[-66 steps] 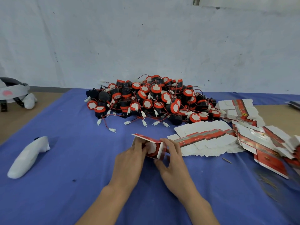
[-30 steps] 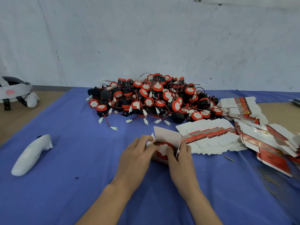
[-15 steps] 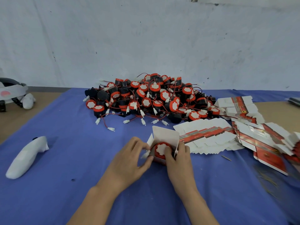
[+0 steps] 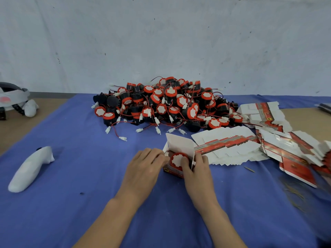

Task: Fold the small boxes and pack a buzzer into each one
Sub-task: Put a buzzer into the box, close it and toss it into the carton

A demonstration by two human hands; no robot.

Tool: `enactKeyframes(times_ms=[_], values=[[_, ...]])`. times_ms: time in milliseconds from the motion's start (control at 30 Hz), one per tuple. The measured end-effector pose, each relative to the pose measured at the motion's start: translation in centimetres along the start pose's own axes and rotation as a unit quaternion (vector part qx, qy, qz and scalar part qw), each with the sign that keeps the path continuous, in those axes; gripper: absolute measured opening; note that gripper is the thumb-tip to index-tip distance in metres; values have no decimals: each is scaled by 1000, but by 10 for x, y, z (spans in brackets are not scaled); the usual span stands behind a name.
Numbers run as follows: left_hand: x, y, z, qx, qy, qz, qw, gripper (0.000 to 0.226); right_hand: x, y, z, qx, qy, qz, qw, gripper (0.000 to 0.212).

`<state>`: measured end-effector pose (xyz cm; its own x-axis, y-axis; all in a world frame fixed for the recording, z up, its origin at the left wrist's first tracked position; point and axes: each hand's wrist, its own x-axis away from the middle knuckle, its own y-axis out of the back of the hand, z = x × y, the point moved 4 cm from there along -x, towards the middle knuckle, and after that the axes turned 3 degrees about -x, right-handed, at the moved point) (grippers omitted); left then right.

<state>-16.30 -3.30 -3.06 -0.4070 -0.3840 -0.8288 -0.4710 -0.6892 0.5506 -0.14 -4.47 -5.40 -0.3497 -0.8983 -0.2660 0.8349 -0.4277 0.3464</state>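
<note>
A small red and white box [image 4: 176, 145] stands on the blue cloth with its white lid flap raised. Inside it sits a buzzer [image 4: 177, 159] with a red rim and white face, turned up toward me. My left hand [image 4: 146, 167] grips the box's left side with curled fingers. My right hand [image 4: 198, 169] holds the right side, thumb pressing on the buzzer's face. Behind lies a big pile of buzzers [image 4: 166, 104] with red wires and white plugs. Flat unfolded boxes [image 4: 231, 144] fan out to the right.
The blue cloth [image 4: 80, 176] covers a wooden table. A white controller [image 4: 30, 169] lies at the left, and a white headset [image 4: 12, 99] at the far left edge. More flat boxes [image 4: 295, 154] are heaped at the right. A small stick [image 4: 249, 169] lies near them.
The box, earlier lying on its side between both hands, now stands with its lid up and the buzzer seated inside. Both hands stay on it.
</note>
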Motion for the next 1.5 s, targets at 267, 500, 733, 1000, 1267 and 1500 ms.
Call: enactKeyframes(times_ms=[267, 500, 733, 1000, 1267, 1500], values=[[1, 0, -5, -38, -61, -11, 997, 34, -1, -1, 1, 6, -1, 6, 1000, 21], [-3, -3, -3, -23, -23, 38, 999, 38, 0, -1, 0, -13, -3, 16, 1000, 20], [-2, -4, -3, -7, -5, 48, 999, 20, 0, -1, 1, -10, -6, 16, 1000, 14], [-5, 3, -3, 2, 38, 44, 998, 24, 0, -2, 0, 5, -12, 20, 1000, 21], [-9, 1, 1, -30, 109, 72, 991, 13, 0, -3, 1, 10, -12, 26, 1000, 21], [-6, -3, 5, 3, 104, 94, 990, 10, 0, -3, 0, 19, -20, 30, 999, 28]])
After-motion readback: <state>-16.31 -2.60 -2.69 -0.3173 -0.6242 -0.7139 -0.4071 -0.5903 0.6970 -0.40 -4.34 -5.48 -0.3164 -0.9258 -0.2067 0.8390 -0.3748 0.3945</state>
